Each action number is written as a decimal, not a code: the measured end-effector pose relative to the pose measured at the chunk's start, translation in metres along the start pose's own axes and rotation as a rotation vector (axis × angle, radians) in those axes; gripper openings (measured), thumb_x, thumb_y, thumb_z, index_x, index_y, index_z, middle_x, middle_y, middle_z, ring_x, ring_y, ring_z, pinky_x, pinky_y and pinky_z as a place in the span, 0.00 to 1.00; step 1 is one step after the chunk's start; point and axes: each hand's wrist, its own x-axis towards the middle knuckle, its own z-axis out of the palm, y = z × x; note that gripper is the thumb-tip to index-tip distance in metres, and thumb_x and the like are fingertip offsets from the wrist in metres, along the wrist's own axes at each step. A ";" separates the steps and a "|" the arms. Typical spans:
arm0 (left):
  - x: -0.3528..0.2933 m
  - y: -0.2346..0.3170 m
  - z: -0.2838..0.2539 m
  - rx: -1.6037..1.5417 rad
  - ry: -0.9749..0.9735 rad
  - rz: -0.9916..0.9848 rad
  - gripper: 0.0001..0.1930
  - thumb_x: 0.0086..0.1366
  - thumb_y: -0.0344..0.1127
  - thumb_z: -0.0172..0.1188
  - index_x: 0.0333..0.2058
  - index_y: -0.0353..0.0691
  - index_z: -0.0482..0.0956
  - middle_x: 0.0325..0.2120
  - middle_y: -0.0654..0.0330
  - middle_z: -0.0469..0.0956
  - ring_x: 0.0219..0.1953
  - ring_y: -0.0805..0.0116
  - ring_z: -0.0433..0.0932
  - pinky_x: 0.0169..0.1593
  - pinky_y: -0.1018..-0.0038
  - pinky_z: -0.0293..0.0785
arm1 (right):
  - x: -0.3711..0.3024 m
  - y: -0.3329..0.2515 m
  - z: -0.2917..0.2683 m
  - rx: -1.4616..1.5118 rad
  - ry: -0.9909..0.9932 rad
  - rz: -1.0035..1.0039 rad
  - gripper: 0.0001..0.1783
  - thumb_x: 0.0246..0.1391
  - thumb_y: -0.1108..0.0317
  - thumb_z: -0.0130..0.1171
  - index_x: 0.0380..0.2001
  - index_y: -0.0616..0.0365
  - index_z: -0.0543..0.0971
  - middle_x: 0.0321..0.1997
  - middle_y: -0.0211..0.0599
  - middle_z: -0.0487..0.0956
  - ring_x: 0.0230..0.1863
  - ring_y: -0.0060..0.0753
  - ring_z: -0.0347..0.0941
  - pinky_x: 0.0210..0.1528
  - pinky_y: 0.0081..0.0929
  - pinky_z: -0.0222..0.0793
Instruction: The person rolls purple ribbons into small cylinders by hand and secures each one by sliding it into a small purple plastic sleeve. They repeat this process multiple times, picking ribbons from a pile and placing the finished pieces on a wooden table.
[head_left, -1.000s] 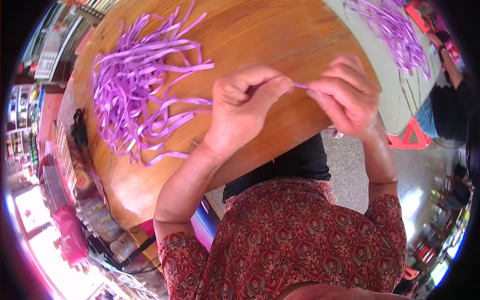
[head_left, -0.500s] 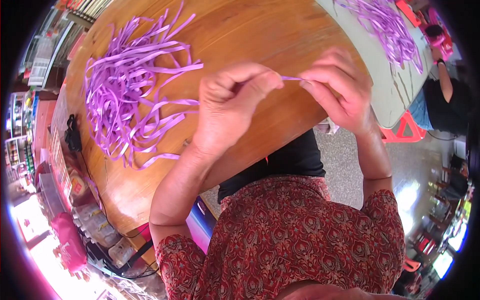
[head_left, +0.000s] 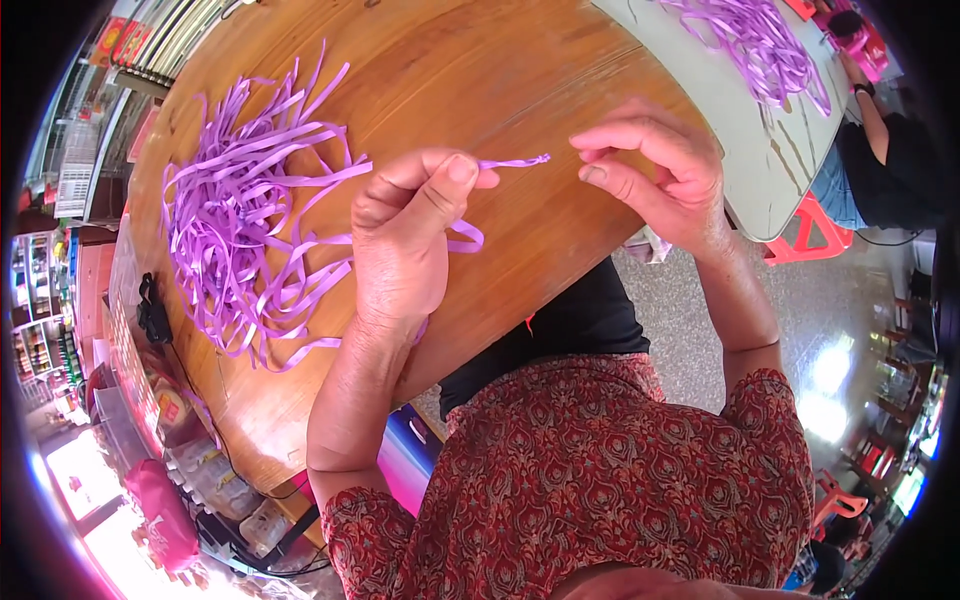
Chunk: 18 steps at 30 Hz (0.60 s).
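My left hand [head_left: 415,220] pinches a purple ribbon [head_left: 515,162] between thumb and fingers. The ribbon's end sticks out to the right and has a small knot at its tip. A loop of ribbon hangs just below the left hand's fingers. My right hand [head_left: 655,170] is open, thumb and fingers apart, a little to the right of the knotted tip and not touching it. To the left of my left hand lies a big tangled heap of purple ribbons [head_left: 245,210] on the wooden table [head_left: 440,70].
A pale table [head_left: 740,190] adjoins at the right, with another ribbon heap [head_left: 765,50] on it. Beyond it a person in black [head_left: 900,175] sits near a red stool [head_left: 808,235]. A dark cable [head_left: 195,375] runs along the left table edge, beside plastic containers [head_left: 215,475].
The right hand has let go of the ribbon end and spread its fingers. My left hand has moved left and slightly down with the ribbon, so the knotted tip now shows.
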 end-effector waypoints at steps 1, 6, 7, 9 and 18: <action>-0.001 0.000 0.001 0.010 0.004 0.002 0.05 0.61 0.35 0.60 0.30 0.41 0.80 0.25 0.64 0.80 0.21 0.85 0.66 0.19 0.86 0.66 | 0.003 -0.002 0.001 -0.016 0.014 -0.028 0.14 0.43 0.80 0.63 0.37 0.64 0.78 0.30 0.36 0.76 0.33 0.29 0.73 0.36 0.22 0.68; -0.003 0.000 0.002 0.081 0.008 0.005 0.05 0.61 0.36 0.60 0.31 0.41 0.80 0.25 0.65 0.80 0.21 0.86 0.66 0.20 0.86 0.66 | 0.018 -0.017 0.011 -0.133 0.051 -0.191 0.16 0.40 0.75 0.66 0.36 0.63 0.79 0.29 0.35 0.75 0.32 0.31 0.71 0.34 0.25 0.67; -0.004 0.000 0.002 0.084 0.004 0.006 0.05 0.61 0.35 0.59 0.31 0.41 0.80 0.25 0.66 0.79 0.21 0.86 0.67 0.20 0.86 0.66 | 0.021 -0.020 0.014 -0.224 0.038 -0.242 0.15 0.38 0.74 0.66 0.35 0.62 0.79 0.28 0.35 0.75 0.31 0.33 0.70 0.33 0.26 0.66; -0.005 -0.001 0.003 0.086 0.012 0.011 0.05 0.61 0.35 0.59 0.31 0.41 0.80 0.25 0.66 0.79 0.22 0.87 0.67 0.21 0.87 0.65 | 0.023 -0.022 0.018 -0.309 0.019 -0.300 0.15 0.37 0.73 0.67 0.33 0.61 0.80 0.27 0.34 0.74 0.30 0.34 0.70 0.33 0.28 0.65; -0.007 -0.001 0.007 0.279 -0.121 0.112 0.06 0.61 0.34 0.58 0.31 0.39 0.81 0.26 0.67 0.80 0.21 0.87 0.67 0.22 0.88 0.62 | 0.016 -0.023 0.013 -0.518 0.034 -0.314 0.07 0.38 0.73 0.65 0.25 0.58 0.79 0.24 0.31 0.73 0.27 0.32 0.68 0.33 0.27 0.63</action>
